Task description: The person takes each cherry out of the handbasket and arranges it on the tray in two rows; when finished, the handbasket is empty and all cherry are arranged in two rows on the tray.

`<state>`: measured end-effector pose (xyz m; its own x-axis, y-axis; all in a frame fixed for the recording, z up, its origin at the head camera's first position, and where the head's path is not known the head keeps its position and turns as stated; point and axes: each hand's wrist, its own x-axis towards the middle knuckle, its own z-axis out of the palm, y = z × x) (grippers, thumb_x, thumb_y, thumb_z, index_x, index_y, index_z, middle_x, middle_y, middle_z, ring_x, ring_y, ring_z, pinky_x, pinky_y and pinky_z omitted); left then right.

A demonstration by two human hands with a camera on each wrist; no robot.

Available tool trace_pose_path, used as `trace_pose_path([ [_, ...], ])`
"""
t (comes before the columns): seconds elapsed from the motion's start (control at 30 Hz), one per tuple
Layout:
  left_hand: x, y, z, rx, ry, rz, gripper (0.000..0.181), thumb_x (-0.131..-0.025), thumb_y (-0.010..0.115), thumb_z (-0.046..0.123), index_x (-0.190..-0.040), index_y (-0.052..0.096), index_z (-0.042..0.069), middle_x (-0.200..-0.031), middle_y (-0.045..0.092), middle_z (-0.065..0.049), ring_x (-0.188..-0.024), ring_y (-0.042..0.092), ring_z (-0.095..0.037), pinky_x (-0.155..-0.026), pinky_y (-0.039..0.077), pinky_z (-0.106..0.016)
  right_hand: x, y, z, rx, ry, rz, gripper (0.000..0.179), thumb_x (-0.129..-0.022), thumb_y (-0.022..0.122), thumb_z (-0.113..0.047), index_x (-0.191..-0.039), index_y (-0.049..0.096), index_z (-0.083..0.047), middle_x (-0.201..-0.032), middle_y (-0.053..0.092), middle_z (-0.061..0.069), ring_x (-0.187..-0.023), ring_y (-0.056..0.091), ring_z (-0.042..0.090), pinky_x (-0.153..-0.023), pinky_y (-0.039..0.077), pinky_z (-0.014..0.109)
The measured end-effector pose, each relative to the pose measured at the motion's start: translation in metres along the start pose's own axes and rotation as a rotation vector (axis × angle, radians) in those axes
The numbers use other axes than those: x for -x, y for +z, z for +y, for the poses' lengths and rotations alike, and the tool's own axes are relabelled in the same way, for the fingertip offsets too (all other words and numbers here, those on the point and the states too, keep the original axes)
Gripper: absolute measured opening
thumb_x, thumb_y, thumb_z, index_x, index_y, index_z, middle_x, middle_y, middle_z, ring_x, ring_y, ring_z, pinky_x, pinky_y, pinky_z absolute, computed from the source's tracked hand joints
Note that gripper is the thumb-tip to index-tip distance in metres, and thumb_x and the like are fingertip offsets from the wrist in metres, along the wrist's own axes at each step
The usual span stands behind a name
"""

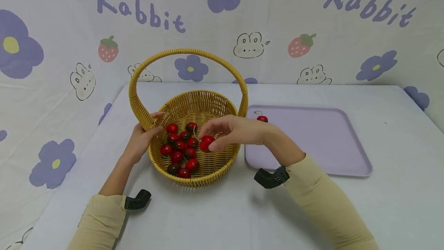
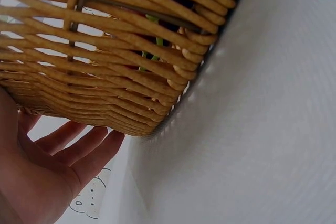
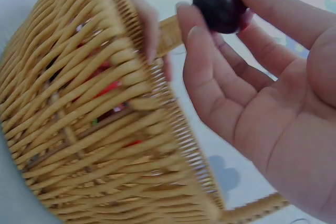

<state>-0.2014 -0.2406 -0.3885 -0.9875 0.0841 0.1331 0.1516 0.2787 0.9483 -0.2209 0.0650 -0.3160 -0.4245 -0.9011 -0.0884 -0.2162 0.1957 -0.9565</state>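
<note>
A yellow woven basket with a tall arched handle stands on the table. My left hand holds its left side by the handle's base, thumb over the rim. In the left wrist view the fingers of that left hand lie against the outer weave. Over the basket's right half, my right hand pinches a red cherry between thumb and fingers, its stem pointing up. The right wrist view shows this cherry above the rim. Several cherries lie inside the basket, mostly on its left side.
To the right of the basket lies a light purple tray. One cherry with a stem sits near its back left corner. A patterned cloth hangs behind the white table.
</note>
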Motion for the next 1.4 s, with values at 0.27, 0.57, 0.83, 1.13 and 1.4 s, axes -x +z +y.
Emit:
trace_pose_path([
  [0.27, -0.001, 0.0, -0.001, 0.006, 0.002, -0.003, 0.043, -0.097, 0.047, 0.005, -0.14, 0.043, 0.0, -0.143, 0.039, -0.021, -0.131, 0.036, -0.034, -0.105, 0.027, -0.054, 0.034, -0.002, -0.018, -0.007, -0.037, 0.086, 0.035, -0.089, 0.067, -0.007, -0.122, 0.057, -0.001, -0.11, 0.062, 0.012, -0.1, 0.059, 0.028, -0.086, 0.049, 0.038],
  [0.57, -0.001, 0.001, -0.001, 0.0, 0.002, -0.008, 0.043, -0.097, 0.047, 0.005, -0.139, 0.042, -0.001, -0.143, 0.039, -0.022, -0.131, 0.036, -0.035, -0.105, 0.027, -0.054, 0.069, -0.021, -0.015, -0.08, -0.116, 0.288, 0.034, -0.089, 0.066, -0.005, -0.12, 0.056, 0.002, -0.112, 0.06, 0.017, -0.098, 0.063, 0.031, -0.086, 0.05, 0.038],
  [0.83, 0.001, 0.001, 0.0, -0.005, -0.009, -0.003, 0.044, -0.097, 0.048, 0.006, -0.14, 0.043, 0.0, -0.144, 0.039, -0.021, -0.132, 0.036, -0.034, -0.105, 0.028, -0.053, 0.089, -0.039, -0.009, -0.112, -0.125, 0.495, 0.024, -0.09, 0.06, 0.001, -0.113, 0.059, -0.007, -0.101, 0.066, 0.011, -0.085, 0.063, 0.024, -0.082, 0.049, 0.034],
  [1.13, 0.001, 0.0, 0.0, -0.005, 0.0, 0.001, 0.043, -0.097, 0.047, 0.006, -0.14, 0.043, 0.0, -0.144, 0.039, -0.02, -0.132, 0.035, -0.034, -0.105, 0.028, -0.053, 0.096, -0.056, 0.001, -0.207, -0.081, 0.624, 0.02, -0.093, 0.059, -0.004, -0.113, 0.061, -0.009, -0.107, 0.062, 0.01, -0.094, 0.062, 0.024, -0.087, 0.048, 0.029],
  [1.4, 0.001, 0.001, 0.001, 0.001, -0.011, 0.004, 0.044, -0.097, 0.048, 0.007, -0.14, 0.043, 0.0, -0.144, 0.039, -0.02, -0.132, 0.035, -0.033, -0.105, 0.027, -0.053, 0.096, -0.068, 0.016, -0.442, -0.123, 0.637, 0.019, -0.092, 0.059, 0.0, -0.108, 0.063, -0.009, -0.106, 0.061, 0.011, -0.092, 0.065, 0.024, -0.084, 0.05, 0.028],
])
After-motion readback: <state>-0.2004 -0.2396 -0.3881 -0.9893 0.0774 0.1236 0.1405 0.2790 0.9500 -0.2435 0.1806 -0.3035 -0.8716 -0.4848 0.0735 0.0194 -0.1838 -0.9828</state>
